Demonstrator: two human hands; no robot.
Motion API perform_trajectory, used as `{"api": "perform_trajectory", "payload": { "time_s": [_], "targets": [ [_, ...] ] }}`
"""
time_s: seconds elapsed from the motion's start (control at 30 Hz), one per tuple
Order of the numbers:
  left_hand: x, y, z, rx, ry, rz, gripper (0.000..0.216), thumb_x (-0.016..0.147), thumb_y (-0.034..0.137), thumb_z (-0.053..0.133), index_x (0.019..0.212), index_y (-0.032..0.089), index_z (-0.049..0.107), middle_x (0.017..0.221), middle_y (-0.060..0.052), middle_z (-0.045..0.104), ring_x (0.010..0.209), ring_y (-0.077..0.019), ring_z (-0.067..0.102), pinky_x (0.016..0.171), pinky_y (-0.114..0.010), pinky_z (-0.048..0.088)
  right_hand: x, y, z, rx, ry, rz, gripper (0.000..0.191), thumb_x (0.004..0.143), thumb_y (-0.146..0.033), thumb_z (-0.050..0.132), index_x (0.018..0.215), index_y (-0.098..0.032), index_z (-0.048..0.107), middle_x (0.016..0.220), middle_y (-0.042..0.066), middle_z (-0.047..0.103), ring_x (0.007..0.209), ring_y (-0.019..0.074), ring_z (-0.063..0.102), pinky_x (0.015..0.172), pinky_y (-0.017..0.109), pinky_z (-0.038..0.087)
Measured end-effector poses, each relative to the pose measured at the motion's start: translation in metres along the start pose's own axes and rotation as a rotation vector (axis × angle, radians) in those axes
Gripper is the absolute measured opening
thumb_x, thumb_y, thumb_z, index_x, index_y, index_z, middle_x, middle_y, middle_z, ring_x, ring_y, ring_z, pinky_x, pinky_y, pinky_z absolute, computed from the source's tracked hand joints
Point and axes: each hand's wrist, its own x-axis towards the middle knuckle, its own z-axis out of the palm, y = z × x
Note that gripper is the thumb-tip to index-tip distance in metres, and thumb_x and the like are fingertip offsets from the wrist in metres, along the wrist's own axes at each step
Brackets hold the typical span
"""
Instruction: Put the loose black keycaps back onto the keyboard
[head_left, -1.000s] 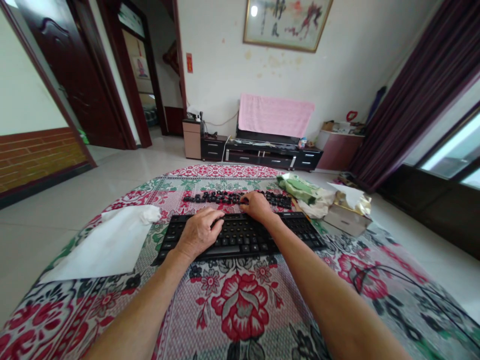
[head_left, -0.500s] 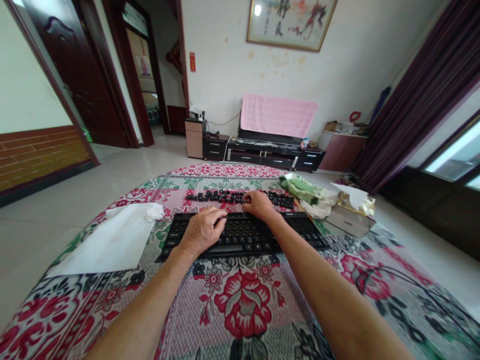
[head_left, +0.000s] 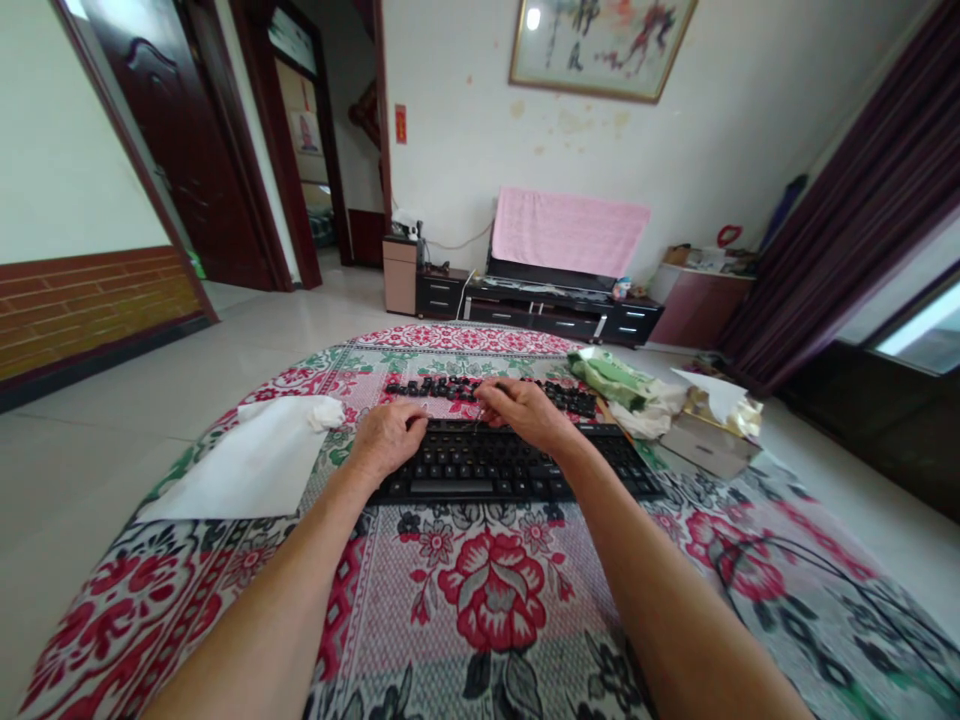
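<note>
A black keyboard (head_left: 510, 468) lies on the flowered tablecloth (head_left: 487, 600) in front of me. My left hand (head_left: 386, 440) rests on its left end with the fingers curled over the far edge. My right hand (head_left: 525, 410) is at the keyboard's far edge near the middle. Its fingertips are pinched together over the top key row, and what they hold is too small to see. Just beyond the keyboard lies a row of loose black keycaps (head_left: 450, 387).
A white tissue sheet (head_left: 247, 465) lies to the left of the keyboard. Crumpled green and white wrapping (head_left: 622, 385) and a small gold-lined box (head_left: 709, 440) sit to the right. A dark cable (head_left: 757, 560) curls over the cloth at the right. Tiled floor surrounds the round table.
My left hand slid from the middle keys to the keyboard's left end. My right hand came back from the loose keycaps to the top key row. The camera shifted a little leftward.
</note>
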Motion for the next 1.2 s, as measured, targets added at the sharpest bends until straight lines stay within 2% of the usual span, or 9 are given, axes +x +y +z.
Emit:
{"api": "perform_trajectory", "payload": {
  "time_s": [0.13, 0.47, 0.67, 0.83, 0.97, 1.2],
  "targets": [
    [-0.001, 0.000, 0.002, 0.047, -0.036, -0.021, 0.019, 0.080, 0.025, 0.051, 0.080, 0.023, 0.070, 0.082, -0.003, 0.070, 0.075, -0.0198, 0.064, 0.071, -0.031, 0.049, -0.005, -0.001, 0.006, 0.069, -0.189, 0.025, 0.024, 0.072, -0.033, 0.064, 0.090, -0.017, 0.066, 0.066, -0.001, 0.060, 0.064, 0.0106, 0.057, 0.063, 0.023, 0.049],
    [-0.003, 0.002, 0.003, 0.104, -0.011, -0.006, 0.019, 0.080, 0.025, 0.051, 0.077, 0.024, 0.069, 0.078, -0.002, 0.068, 0.068, -0.0166, 0.061, 0.065, -0.027, 0.046, -0.009, -0.003, 0.008, -0.149, -0.375, -0.035, 0.018, 0.077, -0.027, 0.057, 0.089, -0.019, 0.069, 0.067, -0.002, 0.062, 0.061, 0.0094, 0.053, 0.059, 0.021, 0.043],
    [-0.002, 0.002, 0.002, 0.098, -0.041, -0.011, 0.021, 0.081, 0.026, 0.049, 0.079, 0.023, 0.069, 0.081, -0.004, 0.067, 0.073, -0.0182, 0.061, 0.067, -0.029, 0.045, -0.010, -0.001, 0.019, -0.198, -0.368, -0.092, 0.013, 0.078, -0.022, 0.053, 0.080, -0.020, 0.066, 0.069, -0.002, 0.063, 0.063, 0.0105, 0.055, 0.062, 0.022, 0.044],
    [-0.001, 0.007, 0.002, 0.126, -0.070, -0.006, 0.019, 0.080, 0.024, 0.050, 0.078, 0.023, 0.069, 0.077, -0.003, 0.065, 0.071, -0.0179, 0.059, 0.064, -0.028, 0.044, -0.011, 0.001, 0.025, -0.100, -0.367, -0.114, 0.011, 0.080, -0.021, 0.049, 0.081, -0.018, 0.060, 0.075, 0.000, 0.065, 0.064, 0.0100, 0.057, 0.063, 0.023, 0.045],
    [-0.004, 0.011, 0.004, 0.193, -0.059, 0.000, 0.020, 0.082, 0.027, 0.049, 0.079, 0.023, 0.069, 0.076, -0.004, 0.061, 0.071, -0.0181, 0.058, 0.061, -0.027, 0.042, -0.011, 0.006, 0.028, 0.046, -0.325, -0.051, 0.010, 0.080, -0.024, 0.051, 0.084, -0.017, 0.056, 0.074, 0.001, 0.065, 0.063, 0.0094, 0.057, 0.061, 0.022, 0.046],
    [-0.004, 0.010, 0.006, 0.171, -0.065, -0.009, 0.020, 0.082, 0.029, 0.049, 0.082, 0.022, 0.068, 0.079, -0.003, 0.061, 0.074, -0.0168, 0.059, 0.064, -0.026, 0.043, -0.008, 0.014, 0.027, 0.231, -0.270, 0.085, 0.018, 0.078, -0.034, 0.058, 0.081, -0.017, 0.052, 0.072, 0.001, 0.066, 0.058, 0.0078, 0.058, 0.056, 0.021, 0.048]
  ]
}}
